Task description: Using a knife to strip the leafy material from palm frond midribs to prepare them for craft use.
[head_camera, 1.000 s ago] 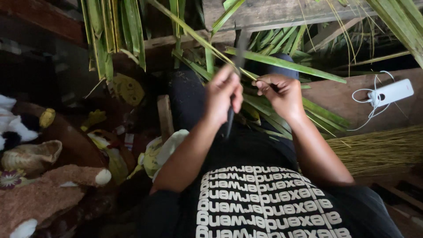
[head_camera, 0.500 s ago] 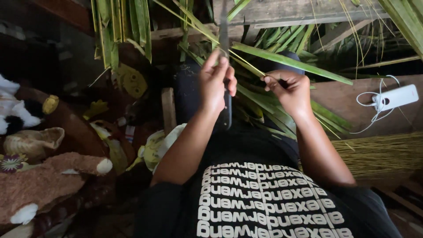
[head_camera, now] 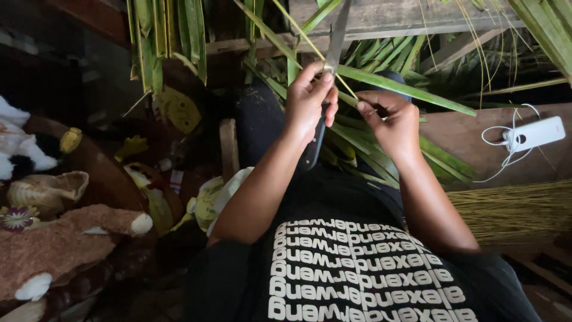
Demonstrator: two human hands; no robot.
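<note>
My left hand (head_camera: 310, 104) is shut on a knife (head_camera: 337, 33) with a dark handle; its long blade points up and slightly right. The blade lies against a green palm leaflet (head_camera: 405, 89) and its thin yellow midrib (head_camera: 298, 30), which cross in front of me. My right hand (head_camera: 390, 122) pinches the near end of that leaflet just right of the knife. Both hands are close together above my lap, which holds a pile of cut green leaflets (head_camera: 363, 149).
A bundle of thin dry midrib sticks (head_camera: 512, 209) lies at the right, with a white power bank and cable (head_camera: 533, 132) on a wooden board above it. Plush toys (head_camera: 59, 250) crowd the left. More palm leaves (head_camera: 161, 36) hang at the top by a wooden plank (head_camera: 387, 18).
My left hand has moved up and right with the knife, and the blade now tilts up to the right. My right hand has kept its pinch on the leaflet, nearly still.
</note>
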